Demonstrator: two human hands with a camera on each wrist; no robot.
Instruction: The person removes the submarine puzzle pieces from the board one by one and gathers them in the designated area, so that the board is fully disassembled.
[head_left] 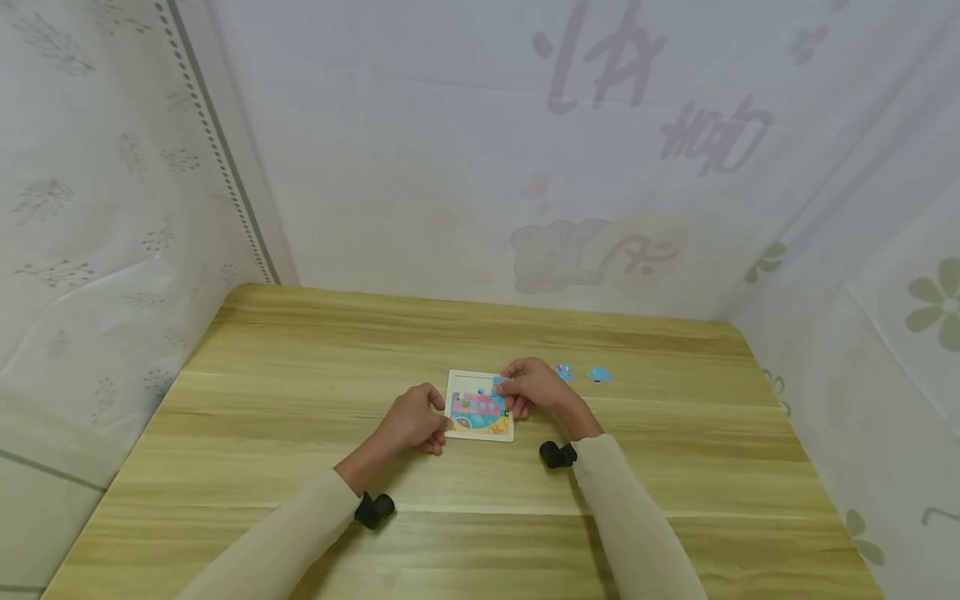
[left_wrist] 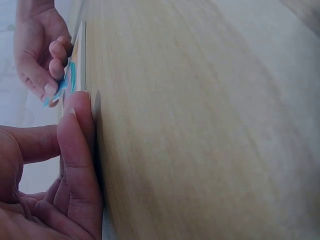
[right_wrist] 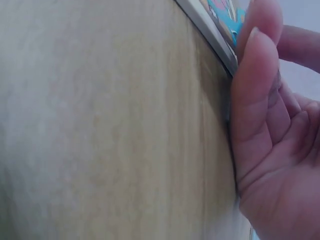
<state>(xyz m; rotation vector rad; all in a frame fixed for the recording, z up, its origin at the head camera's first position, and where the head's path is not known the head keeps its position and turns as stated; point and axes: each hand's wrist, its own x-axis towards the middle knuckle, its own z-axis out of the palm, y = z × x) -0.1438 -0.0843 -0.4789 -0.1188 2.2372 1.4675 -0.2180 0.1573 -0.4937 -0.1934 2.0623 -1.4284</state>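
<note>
Puzzle board (head_left: 480, 437) lies on the table (head_left: 465, 517), which reaches past its every edge. Left hand (head_left: 412, 418) grips its left edge; right hand (head_left: 538, 386) pinches a blue piece (head_left: 498, 382) at its far-right corner, loose pieces (head_left: 599, 375) lying farther right.

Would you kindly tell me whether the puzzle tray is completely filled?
Not filled: the puzzle tray shows bare board along its far side, and loose blue pieces lie right of it.
</note>
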